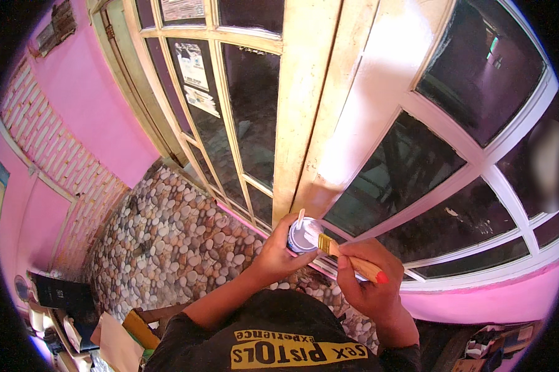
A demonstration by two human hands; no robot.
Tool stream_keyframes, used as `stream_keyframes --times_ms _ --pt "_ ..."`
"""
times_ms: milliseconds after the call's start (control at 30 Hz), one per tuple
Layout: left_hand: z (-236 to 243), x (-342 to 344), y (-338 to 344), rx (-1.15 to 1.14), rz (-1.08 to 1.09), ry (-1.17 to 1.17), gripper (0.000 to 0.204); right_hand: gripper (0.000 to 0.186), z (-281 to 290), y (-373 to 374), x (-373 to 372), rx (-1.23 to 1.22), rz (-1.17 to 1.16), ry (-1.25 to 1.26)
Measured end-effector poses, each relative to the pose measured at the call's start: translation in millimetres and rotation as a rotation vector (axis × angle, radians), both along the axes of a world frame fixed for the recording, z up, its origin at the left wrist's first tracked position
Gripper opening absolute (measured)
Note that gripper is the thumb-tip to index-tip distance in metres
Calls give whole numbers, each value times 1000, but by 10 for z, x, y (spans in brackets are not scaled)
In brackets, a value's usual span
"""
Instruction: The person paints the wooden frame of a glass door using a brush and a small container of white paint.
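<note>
My left hand (278, 254) is wrapped round a small open paint can (303, 240) with pale paint inside. A thin wooden stick (300, 218) stands up out of the can at its far side. A paintbrush (363, 268) with a wooden, red-ended handle and a gold-coloured ferrule is gripped in my right hand (372, 291). Its white-coated bristles lie over the can's mouth, at the right side; whether they touch the rim or the paint I cannot tell. Just beyond both hands rises a white-coated window frame (394, 80) with dark panes.
A cream door (304, 93) with glass panes stands left of the window frame. Pink walls (96, 80) and a strip of brickwork (56, 133) are at the left. The floor is pebble-patterned (174, 242). Boxes and clutter (121, 338) sit at lower left, more items (493, 347) at lower right.
</note>
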State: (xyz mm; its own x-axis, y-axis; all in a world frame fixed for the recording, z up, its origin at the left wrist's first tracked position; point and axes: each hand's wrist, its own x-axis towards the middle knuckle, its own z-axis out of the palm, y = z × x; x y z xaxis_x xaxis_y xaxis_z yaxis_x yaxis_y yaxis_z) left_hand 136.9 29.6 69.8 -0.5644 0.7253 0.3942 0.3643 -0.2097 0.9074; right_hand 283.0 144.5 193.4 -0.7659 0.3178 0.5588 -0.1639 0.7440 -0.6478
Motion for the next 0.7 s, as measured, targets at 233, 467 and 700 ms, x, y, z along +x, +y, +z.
stream_keyframes --times_ms 233,467,700 --pt "-19 -18 -63 -4 51 28 74 18 -39 -10 -118 43 48 24" --pt "58 -37 -79 20 60 50 72 18 -2 -27 -163 19 33 23" --pt "56 -82 -79 19 48 45 72 16 -38 -16 -228 1 43 45"
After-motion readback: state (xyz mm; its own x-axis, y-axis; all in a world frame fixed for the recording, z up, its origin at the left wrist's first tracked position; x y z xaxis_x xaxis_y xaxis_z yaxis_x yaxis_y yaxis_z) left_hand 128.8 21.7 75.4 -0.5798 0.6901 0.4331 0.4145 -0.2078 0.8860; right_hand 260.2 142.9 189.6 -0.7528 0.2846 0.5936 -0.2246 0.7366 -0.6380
